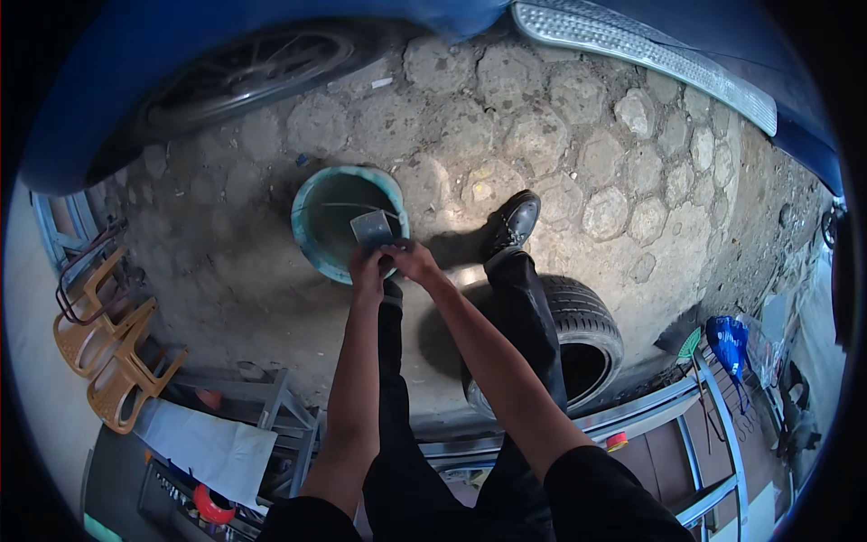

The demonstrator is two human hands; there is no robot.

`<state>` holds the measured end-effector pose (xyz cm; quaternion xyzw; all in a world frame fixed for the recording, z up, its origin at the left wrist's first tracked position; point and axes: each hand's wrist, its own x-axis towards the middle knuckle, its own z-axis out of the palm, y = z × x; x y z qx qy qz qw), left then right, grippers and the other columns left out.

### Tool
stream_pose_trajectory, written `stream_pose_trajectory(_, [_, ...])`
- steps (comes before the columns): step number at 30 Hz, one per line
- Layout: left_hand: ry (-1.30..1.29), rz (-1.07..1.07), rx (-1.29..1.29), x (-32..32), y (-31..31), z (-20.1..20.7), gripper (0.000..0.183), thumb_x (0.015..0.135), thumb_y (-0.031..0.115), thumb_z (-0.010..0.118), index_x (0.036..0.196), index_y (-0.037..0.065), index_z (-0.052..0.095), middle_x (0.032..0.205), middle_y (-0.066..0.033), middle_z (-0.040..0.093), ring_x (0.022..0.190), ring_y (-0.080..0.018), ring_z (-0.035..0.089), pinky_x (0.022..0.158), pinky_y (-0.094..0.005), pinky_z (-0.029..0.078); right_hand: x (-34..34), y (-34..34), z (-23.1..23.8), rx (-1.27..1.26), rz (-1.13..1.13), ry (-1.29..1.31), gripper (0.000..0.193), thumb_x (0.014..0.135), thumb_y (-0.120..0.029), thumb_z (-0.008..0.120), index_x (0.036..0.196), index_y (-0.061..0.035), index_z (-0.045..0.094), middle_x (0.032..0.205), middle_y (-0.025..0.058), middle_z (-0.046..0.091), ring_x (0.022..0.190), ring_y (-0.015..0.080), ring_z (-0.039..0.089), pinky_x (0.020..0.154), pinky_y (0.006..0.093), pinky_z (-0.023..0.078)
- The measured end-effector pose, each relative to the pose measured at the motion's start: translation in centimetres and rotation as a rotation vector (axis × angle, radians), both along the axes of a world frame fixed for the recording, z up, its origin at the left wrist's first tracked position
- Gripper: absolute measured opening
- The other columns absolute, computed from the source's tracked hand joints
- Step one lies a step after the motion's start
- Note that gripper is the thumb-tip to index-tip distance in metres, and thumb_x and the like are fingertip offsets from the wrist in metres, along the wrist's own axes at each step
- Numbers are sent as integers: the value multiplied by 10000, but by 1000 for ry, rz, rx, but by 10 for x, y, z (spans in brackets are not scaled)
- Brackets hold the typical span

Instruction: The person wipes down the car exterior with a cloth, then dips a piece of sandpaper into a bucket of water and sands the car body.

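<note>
My left hand (368, 268) and my right hand (412, 259) come together over the near right edge of a turquoise tub (301, 226). Between them is a grey, square-ended piece (371, 228), tilted over the water in the tub; its exact kind cannot be made out. Closed fingers of both hands grip its near, darker end, and the hands partly hide it. A thin light line, perhaps a wire handle, runs across the tub's opening. Both forearms are bare below black sleeves.
My black shoe (517, 222) stands right of the tub, with a loose tire (582, 316) behind that leg. A blue vehicle's wheel (262, 72) is at far left. Tan plastic chairs (126, 379) stand left; a metal frame (713, 425) lies near right. Octagonal pavers (537, 135) cover the ground.
</note>
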<state>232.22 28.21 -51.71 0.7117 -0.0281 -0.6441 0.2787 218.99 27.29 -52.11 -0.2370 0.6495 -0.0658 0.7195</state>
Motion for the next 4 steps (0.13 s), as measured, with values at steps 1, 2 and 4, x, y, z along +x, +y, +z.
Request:
stream_pose_trajectory(1, [6, -18, 39, 23, 10, -14, 371, 878, 82, 638, 1231, 87, 522, 1119, -106, 628, 1010, -253, 649, 776, -408, 595, 20, 5, -6, -39, 53, 31, 523, 870, -484, 619, 1183, -66, 658, 1006, 126, 723, 867, 271, 701, 713, 339, 551])
stream_pose_trajectory(2, [9, 6, 45, 40, 9, -28, 371, 878, 82, 638, 1231, 87, 522, 1119, -106, 628, 1010, -253, 649, 776, -408, 595, 36, 3, -19, -33, 77, 33, 523, 870, -484, 619, 1183, -66, 658, 1006, 126, 723, 867, 271, 701, 713, 339, 551])
stream_pose_trajectory(4, [161, 90, 148, 73, 15, -55, 392, 879, 162, 664, 1241, 104, 524, 1123, -132, 628, 1009, -279, 651, 857, -448, 570, 73, 11, -44, -99, 81, 204, 564, 875, -496, 599, 1247, -75, 633, 1036, 171, 718, 929, 328, 702, 796, 382, 553])
